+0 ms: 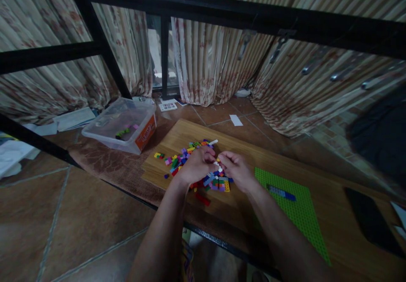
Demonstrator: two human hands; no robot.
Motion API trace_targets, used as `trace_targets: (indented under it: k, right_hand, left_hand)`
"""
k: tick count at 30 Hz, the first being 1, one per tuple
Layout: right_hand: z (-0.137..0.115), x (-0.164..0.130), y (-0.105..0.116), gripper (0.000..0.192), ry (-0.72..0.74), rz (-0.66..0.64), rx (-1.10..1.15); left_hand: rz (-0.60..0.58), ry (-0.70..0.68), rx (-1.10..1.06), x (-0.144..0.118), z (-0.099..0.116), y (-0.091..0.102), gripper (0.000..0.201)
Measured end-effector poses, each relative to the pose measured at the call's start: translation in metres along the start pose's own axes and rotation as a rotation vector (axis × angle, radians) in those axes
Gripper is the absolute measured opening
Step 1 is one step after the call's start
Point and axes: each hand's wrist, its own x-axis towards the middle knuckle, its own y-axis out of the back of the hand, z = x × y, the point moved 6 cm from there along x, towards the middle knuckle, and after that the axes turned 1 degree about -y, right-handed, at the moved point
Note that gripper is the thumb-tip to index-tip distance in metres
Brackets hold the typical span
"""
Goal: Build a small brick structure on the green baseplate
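A heap of colourful toy bricks [177, 161] lies on the wooden board, and both hands are over it. My left hand [200, 163] covers part of the heap; its fingers are curled together and whatever is in them is hidden. Close beside it, my right hand [236, 170] pinches with thumb and forefinger at a small yellow toy brick [218, 160]. White bricks [219, 168] show just below the fingertips of both hands. To the right, a green studded baseplate [294, 205] carries a strip of grey and blue bricks [281, 192].
A clear plastic box [127, 125] with an orange label and a few bricks inside stands at the left. A dark flat slab [372, 218] lies on the wooden board [184, 131] at the right. Black metal bars [203, 4] cross ahead, before curtains [215, 62].
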Motion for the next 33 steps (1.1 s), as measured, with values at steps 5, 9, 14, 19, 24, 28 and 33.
trace_targets:
  k: [5,9,14,19,24,28,33]
  right_hand:
    - [0.010,0.002,0.017,0.031,0.039,0.130,-0.228]
    - [0.007,-0.002,0.017,0.027,0.136,0.140,-0.612]
    - [0.007,-0.007,0.009,0.023,0.146,0.104,-0.657]
    - [0.007,-0.008,0.016,0.021,0.181,0.157,-0.654]
    - [0.005,-0.026,0.019,0.020,0.214,0.208,-0.598]
    - [-0.001,-0.054,-0.007,0.016,0.294,0.177,-0.488]
    - [-0.011,-0.105,-0.049,0.015,0.334,0.060,-0.396]
  left_hand:
    - [0.103,-0.058,0.236,0.001,0.002,0.019,0.022]
    - [0.108,-0.085,0.504,0.000,0.003,0.029,0.010]
    - [0.130,-0.034,0.686,0.000,0.003,0.033,0.014]
    - [0.187,-0.003,0.733,0.000,0.002,0.042,0.023]
    - [0.357,-0.017,0.746,-0.004,0.011,0.060,0.025]
    - [0.632,-0.063,0.622,-0.010,0.018,0.082,0.021]
    - [0.892,-0.142,0.268,-0.021,0.021,0.106,0.021]
